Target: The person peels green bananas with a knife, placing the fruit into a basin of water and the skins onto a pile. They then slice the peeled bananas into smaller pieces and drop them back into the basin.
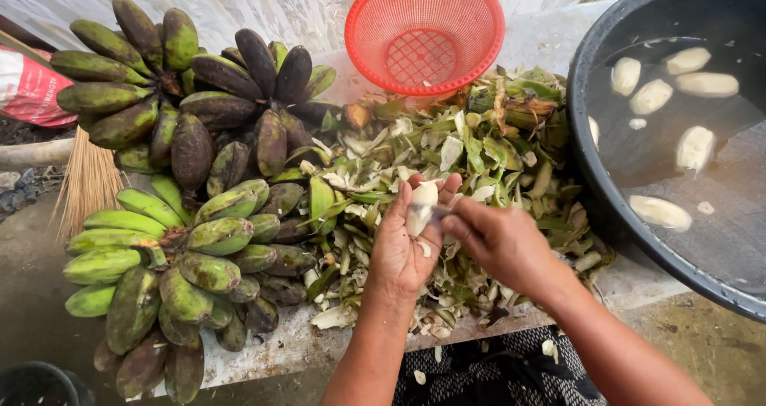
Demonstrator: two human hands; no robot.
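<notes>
Left hand [403, 246] cups a peeled banana [421, 206] (pale), right hand [499, 242] touching it.

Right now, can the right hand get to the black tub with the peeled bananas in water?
Probably yes. The right hand is beside the black tub, whose top is open, with only loose green peels between.

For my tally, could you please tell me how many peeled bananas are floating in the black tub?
6 whole ones in the black tub: three at the top, one below, one mid-right, one lowest. Small bits float too; more may be hidden.
</notes>
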